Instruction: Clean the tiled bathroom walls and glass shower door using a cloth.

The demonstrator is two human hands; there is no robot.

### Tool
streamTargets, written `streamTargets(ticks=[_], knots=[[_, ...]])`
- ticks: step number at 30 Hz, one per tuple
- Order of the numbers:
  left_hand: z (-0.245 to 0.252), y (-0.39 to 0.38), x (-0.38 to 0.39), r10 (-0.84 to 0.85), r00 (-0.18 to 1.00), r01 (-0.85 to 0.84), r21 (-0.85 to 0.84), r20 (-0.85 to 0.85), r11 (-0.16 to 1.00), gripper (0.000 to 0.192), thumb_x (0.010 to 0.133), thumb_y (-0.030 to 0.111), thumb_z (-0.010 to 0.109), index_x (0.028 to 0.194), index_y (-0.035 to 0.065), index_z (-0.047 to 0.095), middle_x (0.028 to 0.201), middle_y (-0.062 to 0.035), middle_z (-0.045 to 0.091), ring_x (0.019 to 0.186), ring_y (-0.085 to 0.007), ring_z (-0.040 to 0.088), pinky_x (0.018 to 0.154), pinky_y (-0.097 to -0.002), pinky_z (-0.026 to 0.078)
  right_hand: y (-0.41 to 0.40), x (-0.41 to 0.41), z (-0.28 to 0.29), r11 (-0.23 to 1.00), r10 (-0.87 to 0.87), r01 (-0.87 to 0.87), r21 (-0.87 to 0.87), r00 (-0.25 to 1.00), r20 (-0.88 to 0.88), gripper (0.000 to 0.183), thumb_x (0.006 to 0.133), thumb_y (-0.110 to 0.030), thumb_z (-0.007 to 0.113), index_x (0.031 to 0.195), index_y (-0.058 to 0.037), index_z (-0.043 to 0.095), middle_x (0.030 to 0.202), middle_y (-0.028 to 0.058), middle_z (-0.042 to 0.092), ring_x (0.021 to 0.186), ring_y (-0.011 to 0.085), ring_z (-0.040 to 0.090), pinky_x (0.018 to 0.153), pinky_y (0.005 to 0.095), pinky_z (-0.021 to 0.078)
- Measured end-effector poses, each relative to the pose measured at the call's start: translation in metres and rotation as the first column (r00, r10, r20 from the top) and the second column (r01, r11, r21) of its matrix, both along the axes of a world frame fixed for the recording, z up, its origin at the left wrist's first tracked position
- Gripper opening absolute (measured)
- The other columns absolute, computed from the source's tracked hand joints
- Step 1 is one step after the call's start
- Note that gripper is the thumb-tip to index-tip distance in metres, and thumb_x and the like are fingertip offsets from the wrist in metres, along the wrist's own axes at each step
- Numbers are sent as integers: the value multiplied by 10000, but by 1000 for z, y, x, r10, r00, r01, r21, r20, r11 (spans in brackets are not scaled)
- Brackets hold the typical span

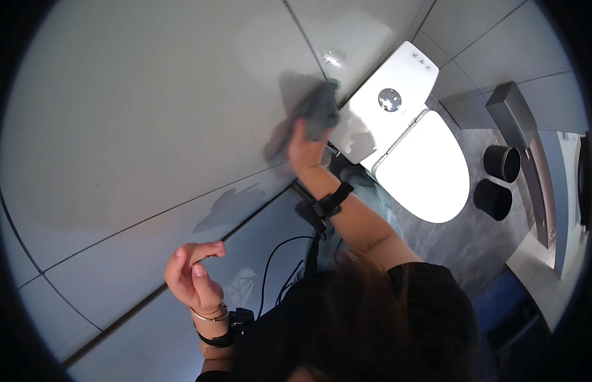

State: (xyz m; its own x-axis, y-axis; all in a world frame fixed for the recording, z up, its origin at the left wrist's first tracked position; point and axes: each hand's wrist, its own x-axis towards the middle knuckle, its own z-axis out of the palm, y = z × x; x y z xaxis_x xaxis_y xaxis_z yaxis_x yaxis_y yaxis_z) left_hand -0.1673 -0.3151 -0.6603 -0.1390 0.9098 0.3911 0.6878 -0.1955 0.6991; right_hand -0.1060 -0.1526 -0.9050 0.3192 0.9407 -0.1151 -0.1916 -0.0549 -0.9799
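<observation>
Against the tiled wall [181, 119], my right hand [308, 148] presses a dark grey cloth [317, 107], blurred, just left of the toilet's tank. The white toilet [422, 167] has its lid down, and a round chrome piece [389, 100] shows on its tank. My left hand [195, 274] is raised at the lower left, its fingers curled and apart with nothing held. Each wrist wears a black strap with a small device.
Two black bins [502, 163] stand on the grey floor right of the toilet. A grey metal box [512, 114] is mounted on the wall at the right. Black cables [267, 267] hang near my body.
</observation>
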Motion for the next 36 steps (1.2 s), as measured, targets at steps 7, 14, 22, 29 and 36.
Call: streamTargets(ticks=[7, 14, 22, 29, 36], knots=[[-3, -1, -12, -112, 986, 101, -98, -124, 990, 380, 972, 145, 374, 1343, 66, 348, 798, -184, 649, 622, -216, 601, 615, -324, 503, -33, -25, -60, 888, -189, 16, -459, 924, -333, 635, 940, -299, 507, 1416, 3, 216, 1411, 196, 346, 1271, 291, 393, 1045, 356, 327], [19, 4, -4, -87, 996, 88, 47, -22, 995, 407, 987, 180, 376, 1381, 127, 292, 819, -190, 654, 585, -220, 595, 588, -329, 507, -31, -5, 66, 852, -298, -248, -461, 494, -817, 553, 948, -188, 482, 1421, -194, 198, 1341, 63, 393, 1197, 213, 443, 1016, 374, 364], [82, -8, 9, -164, 966, 211, 245, -200, 946, 347, 991, 169, 331, 1337, 159, 318, 728, -138, 660, 531, -193, 566, 486, -310, 424, -49, 1, 245, 963, 270, -167, 212, 618, -738, 687, 891, -100, 551, 1441, -160, 143, 1310, 109, 355, 1200, 212, 361, 1035, 356, 298], [136, -46, 33, 32, 998, 25, 798, -56, 602, 467, 971, 138, 372, 1415, 234, 265, 814, -112, 613, 450, -156, 453, 476, -272, 384, -33, -2, 378, 271, -97, -319, 908, 929, 356, 614, 758, -78, 674, 1334, -166, 479, 1159, 109, 446, 1043, 266, 426, 925, 371, 338], [118, -89, 30, 291, 956, -220, 727, 29, 650, 506, 952, 121, 385, 1416, 238, 224, 749, -158, 628, 429, -144, 452, 441, -261, 388, -51, -8, 293, -450, -541, -758, 472, 652, 532, 528, 748, -183, 583, 1227, -403, 579, 1081, -3, 471, 1007, 165, 428, 840, 377, 306]])
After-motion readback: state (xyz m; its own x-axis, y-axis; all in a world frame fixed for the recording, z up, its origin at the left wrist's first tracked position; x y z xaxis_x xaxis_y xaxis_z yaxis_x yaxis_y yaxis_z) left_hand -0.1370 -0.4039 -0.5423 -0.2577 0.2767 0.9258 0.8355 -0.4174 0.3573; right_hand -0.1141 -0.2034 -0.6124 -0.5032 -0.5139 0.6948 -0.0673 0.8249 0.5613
